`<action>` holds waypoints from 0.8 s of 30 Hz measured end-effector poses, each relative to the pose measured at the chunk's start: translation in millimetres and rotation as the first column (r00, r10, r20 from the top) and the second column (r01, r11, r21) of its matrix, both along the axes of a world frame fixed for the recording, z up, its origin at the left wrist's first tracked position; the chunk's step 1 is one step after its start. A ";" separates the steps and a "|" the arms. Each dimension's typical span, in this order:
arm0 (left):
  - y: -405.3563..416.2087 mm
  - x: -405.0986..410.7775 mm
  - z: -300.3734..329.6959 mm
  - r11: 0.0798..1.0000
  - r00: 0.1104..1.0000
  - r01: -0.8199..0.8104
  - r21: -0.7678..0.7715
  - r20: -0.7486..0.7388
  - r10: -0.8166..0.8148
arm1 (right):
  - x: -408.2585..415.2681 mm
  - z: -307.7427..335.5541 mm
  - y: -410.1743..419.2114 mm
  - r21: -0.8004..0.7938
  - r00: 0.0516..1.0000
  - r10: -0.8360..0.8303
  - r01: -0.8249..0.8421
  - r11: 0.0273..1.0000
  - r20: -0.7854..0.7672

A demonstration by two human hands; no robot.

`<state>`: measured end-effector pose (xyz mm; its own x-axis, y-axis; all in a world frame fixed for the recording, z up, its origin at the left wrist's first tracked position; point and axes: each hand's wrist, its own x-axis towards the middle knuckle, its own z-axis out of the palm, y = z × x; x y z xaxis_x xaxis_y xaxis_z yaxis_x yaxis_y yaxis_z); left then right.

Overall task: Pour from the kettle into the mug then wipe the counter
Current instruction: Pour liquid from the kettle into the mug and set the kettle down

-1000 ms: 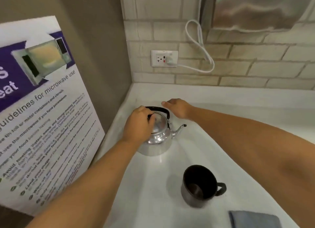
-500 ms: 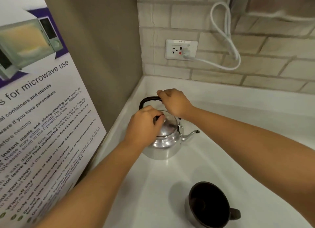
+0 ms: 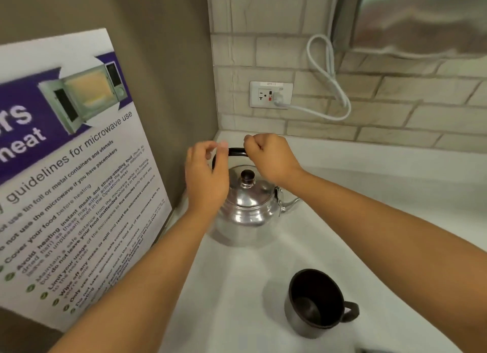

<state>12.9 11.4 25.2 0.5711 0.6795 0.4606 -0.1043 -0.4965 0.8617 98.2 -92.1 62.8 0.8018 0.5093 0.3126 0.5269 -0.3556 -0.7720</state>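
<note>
A poster (image 3: 71, 168) of microwave guidelines fills the left of the frame, leaning against a dull brown wall. Just right of it, near the centre, the left hand (image 3: 207, 178) hangs in front of the kettle's left side, fingers loosely curled and blurred; its fingertips are close to the left end of the black handle (image 3: 237, 151), but whether they grip it or only brush it I cannot tell. The kettle (image 3: 247, 210) stands upright on the white counter (image 3: 237, 286) in the back corner, shiny metal with a dark knob (image 3: 248, 175) on its lid (the lid is seated) and its spout (image 3: 290, 203) pointing toward the right of the frame. The right hand (image 3: 271, 159) is closed in a fist over the right part of the raised handle, fingers wrapped round it. Above, on the brick wall, a white socket (image 3: 271, 94) has a plug in it, with a white cable (image 3: 326, 78) looping up toward a steel appliance (image 3: 421, 17) at the upper right. In the lower right of the frame the dark mug (image 3: 315, 302) stands upright on the counter, well apart from the kettle, its mouth open toward the camera and its handle to the right.
</note>
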 end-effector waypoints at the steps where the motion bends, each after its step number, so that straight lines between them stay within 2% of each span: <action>1: -1.9 1.6 6.2 0.995 0.999 0.020 -0.094 -0.038 -0.024 | -3.1 10.6 -1.4 0.019 1.000 0.003 -0.004 1.000 0.025; 3: -7.4 2.9 19.0 0.965 0.998 0.057 -0.258 -0.006 -0.061 | -9.8 31.7 -4.2 0.039 0.998 0.004 -0.007 0.999 0.062; 6: -14.8 -0.3 40.2 0.926 0.992 0.074 -0.370 0.124 -0.030 | -22.2 54.1 -11.9 0.070 0.992 0.015 -0.024 0.997 0.124; 11: -20.3 -17.6 53.0 0.914 0.991 0.084 -0.397 0.133 -0.034 | -44.9 56.7 -39.7 0.021 0.986 0.057 -0.061 0.998 0.154; 15: -21.0 -36.0 47.7 0.915 0.994 0.070 -0.396 0.110 -0.028 | -63.4 31.2 -87.1 0.179 0.981 -0.136 0.110 0.978 0.138; 17: -19.5 -45.5 47.1 0.918 0.995 0.063 -0.391 0.101 -0.025 | -76.0 4.3 -116.7 0.195 0.959 -0.262 0.238 0.952 0.106; 20: -16.9 -57.8 47.8 0.928 0.997 0.043 -0.369 0.076 -0.016 | -99.9 -49.0 -155.8 0.094 0.926 -0.377 0.378 0.921 -0.028; 24: -17.9 -71.6 46.8 0.957 0.998 0.048 -0.288 0.040 -0.038 | -137.7 -109.4 -179.3 -0.016 0.888 -0.409 0.415 0.910 -0.212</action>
<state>-58.8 -6.5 72.0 0.5902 0.7615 0.2679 -0.1511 -0.2218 0.9633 -39.6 -271.4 -46.6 0.9854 0.1126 0.1276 0.1664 -0.4819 -0.8603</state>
